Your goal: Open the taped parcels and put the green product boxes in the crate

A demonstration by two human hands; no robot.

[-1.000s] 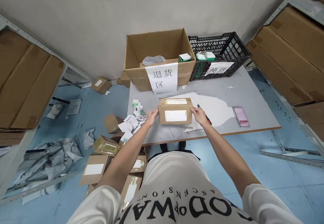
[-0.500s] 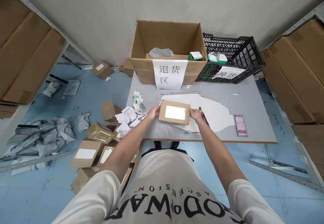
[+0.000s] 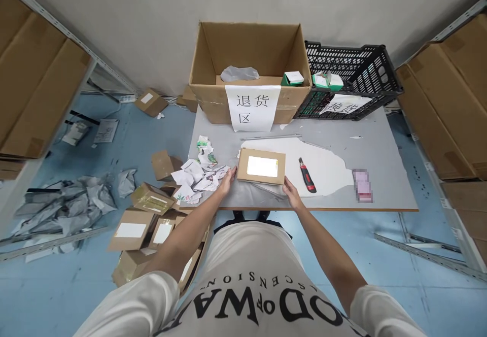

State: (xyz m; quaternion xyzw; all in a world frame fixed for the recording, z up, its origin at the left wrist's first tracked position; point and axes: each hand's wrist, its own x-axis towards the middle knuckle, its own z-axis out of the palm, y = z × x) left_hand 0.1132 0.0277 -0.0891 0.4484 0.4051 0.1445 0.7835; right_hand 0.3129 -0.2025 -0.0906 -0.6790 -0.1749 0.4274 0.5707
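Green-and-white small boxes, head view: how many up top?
3. One sits in the big cardboard box's right corner; two lie side by side in the black crate. More may be hidden inside either container.

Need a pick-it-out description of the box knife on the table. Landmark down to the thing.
Start at the grey table with the big open carton at its back edge. On the white sheet in the table's middle, just right of the flat labelled parcel between the left hand and right hand, lies the box knife. It is the only red-and-black thing there, slim and untouched.
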